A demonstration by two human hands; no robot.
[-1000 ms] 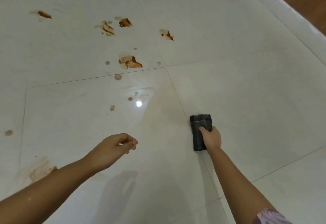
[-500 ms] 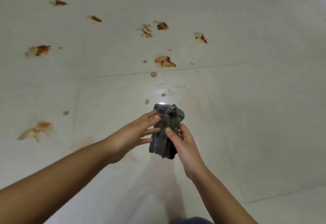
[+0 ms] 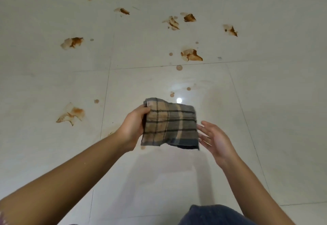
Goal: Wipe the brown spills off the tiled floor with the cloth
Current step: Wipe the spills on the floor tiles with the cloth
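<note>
We hold the cloth (image 3: 170, 124) up off the floor (image 3: 265, 100), in front of us and between our hands, over the tile nearest us. It is a plaid square, partly unfolded, hanging as a flat panel with its face turned toward us; its long axis runs roughly left to right, tilted a little so the right end sits lower, and the lower right corner curls back on a darker layer behind.

Our left hand (image 3: 133, 127) pinches the cloth along its left edge, thumb on the near face and fingers hidden behind. Our right hand (image 3: 215, 138) is spread, palm facing the cloth, fingertips just beside its right edge; we cannot tell whether they touch it.

Judging from how things lie, the wiping is barely under way. The cloth is not on the floor, and the spills (image 3: 191, 55) are plentiful: large brown smears across the far tiles, one smear (image 3: 71, 114) on the left, and small round drops (image 3: 179, 67) near the grout line and the light glare. The tile under our hands looks mostly clean, with a faint mark by the left wrist and one small drop under the cloth's lower edge. We judge nearly all the cleaning is left.
</note>
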